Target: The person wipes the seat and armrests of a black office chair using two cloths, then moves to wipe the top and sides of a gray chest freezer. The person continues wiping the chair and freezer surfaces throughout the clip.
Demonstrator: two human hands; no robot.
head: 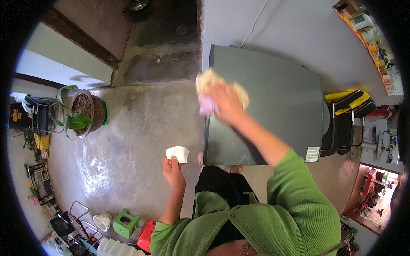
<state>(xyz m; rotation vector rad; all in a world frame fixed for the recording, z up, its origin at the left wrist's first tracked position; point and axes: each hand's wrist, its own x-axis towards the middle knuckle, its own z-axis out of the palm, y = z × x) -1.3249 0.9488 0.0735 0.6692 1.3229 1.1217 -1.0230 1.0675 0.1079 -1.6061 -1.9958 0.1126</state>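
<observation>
My right hand is closed on a cream and pink cloth, blurred by motion, at the left edge of a grey appliance's flat top. The cloth lies over that edge, with part of it showing on both sides of the hand. Off to the left, over the floor, my left hand pinches a small white folded piece between thumb and fingers; whether it is paper or cloth I cannot tell.
A potted plant stands on the floor at left. Green and red plastic stools and a white basket are at lower left. Black chairs stand right of the appliance. A white cable runs along the wall behind it.
</observation>
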